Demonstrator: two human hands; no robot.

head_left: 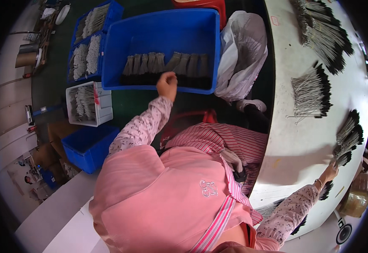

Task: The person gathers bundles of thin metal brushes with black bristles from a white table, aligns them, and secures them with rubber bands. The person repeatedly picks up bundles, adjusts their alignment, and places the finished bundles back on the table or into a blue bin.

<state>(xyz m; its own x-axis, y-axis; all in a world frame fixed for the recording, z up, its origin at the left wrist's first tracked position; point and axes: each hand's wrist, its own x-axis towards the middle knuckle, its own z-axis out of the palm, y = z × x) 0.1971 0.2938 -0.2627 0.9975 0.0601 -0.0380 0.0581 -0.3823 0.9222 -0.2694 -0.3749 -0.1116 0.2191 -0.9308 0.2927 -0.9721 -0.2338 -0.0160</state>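
Note:
My left hand [167, 87] hovers at the near rim of a large blue bin [161, 25], its fingers curled with nothing visible in them. Inside that bin stands a row of bundled wire brushes [152, 63], pale twisted wires toward the far side and black bristles toward me. Over on the white table [283, 139], my right hand [330, 172] is closed at the wire ends of a bundle of black-bristled brushes [347, 137]. Its fingertips are small and partly hidden by the wires.
More brush piles [312, 95] lie farther along the table. Beside the large bin sit a white plastic sack [241, 55], blue crates of pale wire pieces [87, 55] and a grey crate [82, 103]. A smaller blue bin [89, 147] stands at left. A red stool [188, 120] is by my legs.

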